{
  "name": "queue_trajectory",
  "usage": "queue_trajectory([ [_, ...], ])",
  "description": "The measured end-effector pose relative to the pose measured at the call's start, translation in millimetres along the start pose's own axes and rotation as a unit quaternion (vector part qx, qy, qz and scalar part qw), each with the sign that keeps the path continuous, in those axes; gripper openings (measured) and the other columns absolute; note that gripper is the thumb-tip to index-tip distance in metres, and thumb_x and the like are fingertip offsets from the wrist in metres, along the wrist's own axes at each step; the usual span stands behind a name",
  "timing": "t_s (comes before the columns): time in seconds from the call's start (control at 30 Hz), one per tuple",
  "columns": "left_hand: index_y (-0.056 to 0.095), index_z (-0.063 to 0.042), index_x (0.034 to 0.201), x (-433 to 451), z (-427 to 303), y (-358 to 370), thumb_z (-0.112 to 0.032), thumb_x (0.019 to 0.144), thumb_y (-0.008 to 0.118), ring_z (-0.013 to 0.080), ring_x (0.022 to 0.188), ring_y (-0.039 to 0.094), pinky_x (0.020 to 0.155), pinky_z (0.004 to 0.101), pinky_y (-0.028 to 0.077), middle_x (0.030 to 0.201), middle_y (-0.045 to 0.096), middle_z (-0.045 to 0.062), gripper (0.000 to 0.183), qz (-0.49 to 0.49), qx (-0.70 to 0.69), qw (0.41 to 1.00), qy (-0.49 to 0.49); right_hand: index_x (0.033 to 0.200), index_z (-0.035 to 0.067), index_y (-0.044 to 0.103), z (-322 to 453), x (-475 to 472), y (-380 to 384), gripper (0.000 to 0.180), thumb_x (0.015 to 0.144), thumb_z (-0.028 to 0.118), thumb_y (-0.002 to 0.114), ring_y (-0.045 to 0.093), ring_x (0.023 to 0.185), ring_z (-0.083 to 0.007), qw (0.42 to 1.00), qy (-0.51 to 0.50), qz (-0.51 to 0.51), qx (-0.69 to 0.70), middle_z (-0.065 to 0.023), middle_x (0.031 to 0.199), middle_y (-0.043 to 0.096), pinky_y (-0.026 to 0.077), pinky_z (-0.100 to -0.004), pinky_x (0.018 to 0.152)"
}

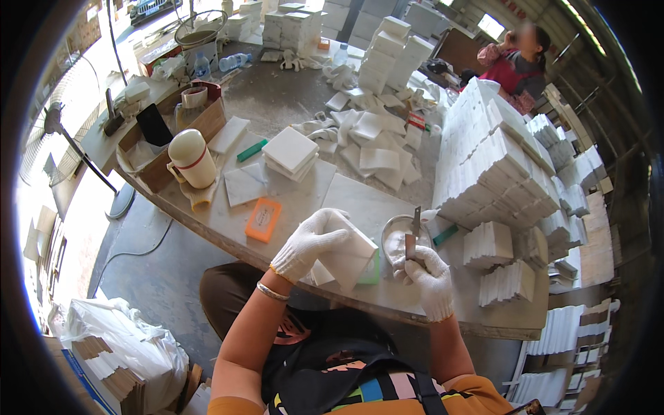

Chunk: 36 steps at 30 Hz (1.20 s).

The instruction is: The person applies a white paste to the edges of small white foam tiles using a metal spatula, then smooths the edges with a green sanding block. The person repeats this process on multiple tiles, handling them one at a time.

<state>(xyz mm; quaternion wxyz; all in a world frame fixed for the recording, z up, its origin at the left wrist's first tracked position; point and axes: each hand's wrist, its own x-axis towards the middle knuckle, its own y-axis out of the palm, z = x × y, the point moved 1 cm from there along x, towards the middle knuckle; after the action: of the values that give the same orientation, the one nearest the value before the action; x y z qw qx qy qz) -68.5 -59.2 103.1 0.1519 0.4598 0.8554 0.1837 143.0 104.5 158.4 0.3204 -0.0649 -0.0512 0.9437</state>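
Observation:
In a white knit glove, my left hand (313, 244) grips a square white marble tile (348, 253), held tilted over the table's front edge. My right hand (426, 277), gloved too, holds a small flat metal blade (410, 246) pointing away from me. Just beyond it a round metal bowl (386, 236) holds white paste, with another metal blade (417, 220) standing at it. A green and white block (371, 271) lies partly behind the held tile. To the left are an orange block (263, 220), a stack of square tiles (290, 150) and a green bar (252, 150).
A cream thermos jug (191, 158) and a cardboard box (210, 122) stand at the left. Loose tile pieces (378, 155) are heaped mid-table. Tall tile stacks (493, 166) rise at the right; smaller ones (487, 244) stand nearer. A person (513, 67) is beyond them.

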Motion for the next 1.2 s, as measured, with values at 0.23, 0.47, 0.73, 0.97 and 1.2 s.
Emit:
queue_trajectory([
  [0.23,0.059,0.001,0.137,-2,7,13,-0.023,0.097,0.068,0.0158,0.103,0.064,0.094,0.0319,0.053,0.116,0.067,0.007,0.047,0.093,-0.047,0.985,-0.134,0.096,0.006,0.080,4,13,9,0.027,0.075,-0.010,0.073,0.068,0.115,-0.0286,0.952,-0.224,0.190,-0.081,-0.0204,0.141,0.062,0.055,-0.0375,0.096],
  [0.47,0.062,0.003,0.132,-12,9,16,-0.027,0.109,0.053,0.0166,0.113,0.063,0.099,0.0317,0.052,0.129,0.065,0.013,0.039,0.137,0.091,0.977,-0.136,0.096,0.008,0.080,1,34,25,0.029,0.072,-0.008,0.077,0.069,0.108,-0.0288,0.916,-0.309,0.226,-0.123,-0.0141,0.122,0.071,0.054,-0.0360,0.091],
  [0.73,0.054,0.003,0.142,-57,-13,14,-0.030,0.087,0.084,0.0198,0.127,0.056,0.108,0.0359,0.045,0.144,0.056,0.014,0.071,0.041,0.146,0.984,0.089,0.099,0.002,0.078,-39,21,44,0.032,0.069,-0.006,0.083,0.066,0.109,-0.0241,0.984,-0.145,0.094,0.031,-0.0128,0.119,0.067,0.055,-0.0338,0.091],
  [0.97,0.073,0.000,0.108,-38,9,10,0.001,0.082,0.077,0.0094,0.092,0.065,0.085,0.0276,0.054,0.100,0.074,0.002,0.026,-0.081,0.224,0.968,0.073,0.106,0.001,0.076,-38,23,34,0.028,0.079,-0.005,0.079,0.062,0.116,-0.0222,0.981,-0.124,0.143,0.030,-0.0131,0.125,0.066,0.054,-0.0349,0.094],
  [1.2,0.073,0.000,0.106,-24,-2,0,0.002,0.079,0.077,0.0086,0.089,0.064,0.084,0.0268,0.053,0.096,0.073,0.003,0.028,-0.041,0.182,0.982,0.017,0.117,0.001,0.075,12,52,-11,0.028,0.089,-0.004,0.070,0.070,0.089,-0.0171,0.996,-0.020,0.088,0.004,-0.0086,0.098,0.075,0.058,-0.0304,0.079],
])
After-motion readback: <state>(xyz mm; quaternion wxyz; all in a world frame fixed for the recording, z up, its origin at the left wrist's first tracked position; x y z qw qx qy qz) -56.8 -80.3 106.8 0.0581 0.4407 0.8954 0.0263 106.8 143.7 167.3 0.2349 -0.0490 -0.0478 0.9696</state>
